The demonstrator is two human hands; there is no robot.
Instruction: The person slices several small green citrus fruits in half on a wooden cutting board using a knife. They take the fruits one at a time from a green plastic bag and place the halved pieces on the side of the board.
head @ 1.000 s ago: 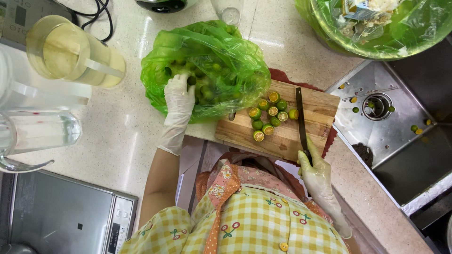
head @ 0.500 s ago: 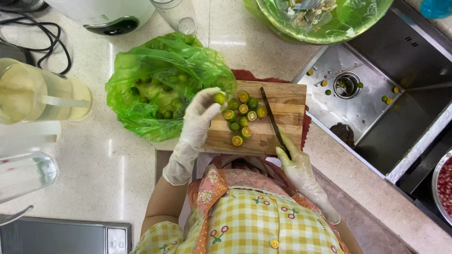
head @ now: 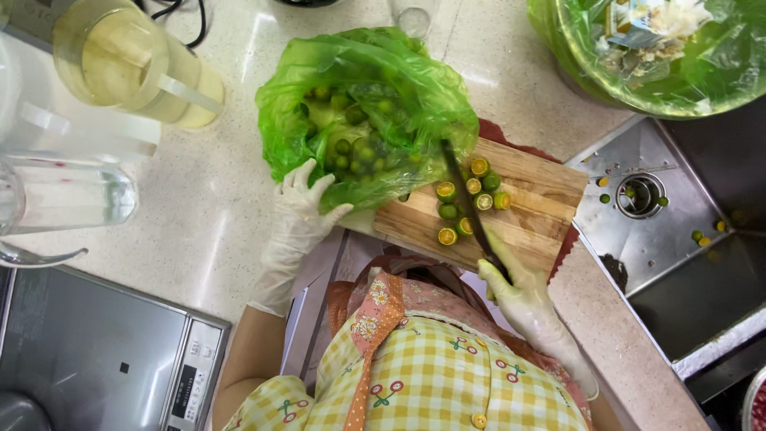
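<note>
around the wooden cutting board (head: 527,209) stood a good deal of clutter; left of the board and lapping over its near-left corner lay a crinkled, translucent green plastic bag (head: 375,96), open at the top and heaped with small round green citrus fruits (head: 351,148); further left of the board stood a clear plastic pitcher (head: 132,68) of pale yellow liquid and a clear glass jug (head: 64,195); below those, well left of the board, sat a flat grey appliance with a button panel (head: 104,363); right of the board dropped a stainless steel sink (head: 678,239), its drain ringed with a few stray fruits; above the board's right end sat a bowl lined with green plastic (head: 662,56) and filled with scraps; the counter (head: 215,215) was pale speckled stone. on the board, the halved fruits (head: 467,203) lay in a loose cluster, cut faces up, yellow-orange inside thin green rinds; the bag's edge crowded them from the left. your left hand (head: 303,211), in a thin whitish glove, rested spread and unclenched against the bag's lower edge, just left of the board, gripping nothing; your right hand (head: 515,279), gloved too, was closed around the handle of a dark-bladed knife (head: 467,199) at the board's near edge, the blade slanting across the board through the halved fruits toward the bag.
</note>
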